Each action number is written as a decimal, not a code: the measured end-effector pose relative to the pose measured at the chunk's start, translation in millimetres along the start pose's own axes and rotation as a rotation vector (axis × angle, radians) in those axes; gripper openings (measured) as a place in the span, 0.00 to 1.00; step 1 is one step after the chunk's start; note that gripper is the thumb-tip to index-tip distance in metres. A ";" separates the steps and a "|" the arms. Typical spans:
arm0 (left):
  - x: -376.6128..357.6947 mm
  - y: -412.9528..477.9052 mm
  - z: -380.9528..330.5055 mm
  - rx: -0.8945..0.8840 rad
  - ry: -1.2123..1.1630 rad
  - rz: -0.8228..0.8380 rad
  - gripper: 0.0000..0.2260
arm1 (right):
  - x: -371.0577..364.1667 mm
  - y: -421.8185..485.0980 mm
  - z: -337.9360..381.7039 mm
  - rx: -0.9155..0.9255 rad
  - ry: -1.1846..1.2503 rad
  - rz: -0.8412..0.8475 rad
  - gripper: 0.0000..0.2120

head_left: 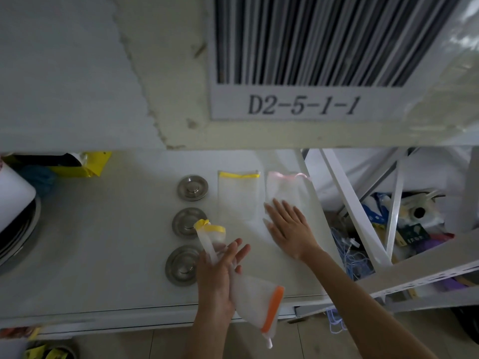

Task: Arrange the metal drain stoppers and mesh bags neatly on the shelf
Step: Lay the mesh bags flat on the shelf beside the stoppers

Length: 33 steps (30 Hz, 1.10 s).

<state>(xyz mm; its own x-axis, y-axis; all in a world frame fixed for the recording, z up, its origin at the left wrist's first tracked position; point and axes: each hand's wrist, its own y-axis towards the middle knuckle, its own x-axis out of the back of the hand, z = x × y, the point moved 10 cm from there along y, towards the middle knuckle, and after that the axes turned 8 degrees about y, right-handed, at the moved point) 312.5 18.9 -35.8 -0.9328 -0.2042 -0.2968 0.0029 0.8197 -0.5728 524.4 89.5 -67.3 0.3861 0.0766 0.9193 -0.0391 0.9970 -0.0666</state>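
Nearest to me, my left hand (pixel 220 275) has two mesh bags in a loose grip, fingers half spread: an orange-trimmed mesh bag (pixel 259 304) hangs down past the front edge of the shelf (pixel 103 242), and a second yellow-trimmed mesh bag (pixel 211 235) sticks up from between my fingers, crumpled and not yet laid out; neither is in place, so I judge these two are what is left to do

Just beyond, my right hand (pixel 287 226) lies open and flat, palm down, grasping nothing; its fingertips rest on the lower end of the pink-trimmed mesh bag (pixel 285 190), which I seem to be smoothing onto the shelf

To the left of the bags, three metal drain stoppers (pixel 187 222) stand in a tidy column running away from me, the nearest partly hidden by my left hand; that part looks finished. Farther back, a yellow-trimmed mesh bag (pixel 239 195) lies flat and square beside the pink one, the two forming a row, so roughly half the bags look settled

Farthest up, on the face of the shelf above, a barcode label (pixel 305 58) reads "D2-5-1-1"; I can read no other writing, and none on the bags or stoppers
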 end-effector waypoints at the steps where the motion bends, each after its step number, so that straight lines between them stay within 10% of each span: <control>1: -1.3 -0.6 0.5 0.003 -0.004 0.002 0.15 | 0.4 -2.6 0.6 0.020 -0.004 0.003 0.27; 12: -4.2 -2.9 -3.2 0.006 -0.063 -0.017 0.11 | 7.1 -15.1 5.0 0.000 0.050 -0.024 0.30; 18: 5.2 -3.2 -19.0 -0.092 -0.192 -0.130 0.02 | 35.9 -77.3 68.4 -0.298 1.053 -0.064 0.40; 25: 37.6 -7.1 -32.4 -0.254 -0.311 -0.377 0.12 | 3.5 -134.5 104.6 -0.363 1.450 -0.072 0.06; 33: 63.6 -28.5 -45.3 -0.352 -0.303 -0.375 0.07 | 59.0 -129.5 120.7 -0.169 1.216 -0.295 0.15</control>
<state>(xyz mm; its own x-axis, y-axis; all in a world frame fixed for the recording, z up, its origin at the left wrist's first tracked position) 236.8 6.8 -3.8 -0.7026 -0.6153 -0.3573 -0.4751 0.7795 -0.4081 441.0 -36.4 42.3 0.9597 -0.2785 -0.0363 0.2765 0.9596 -0.0511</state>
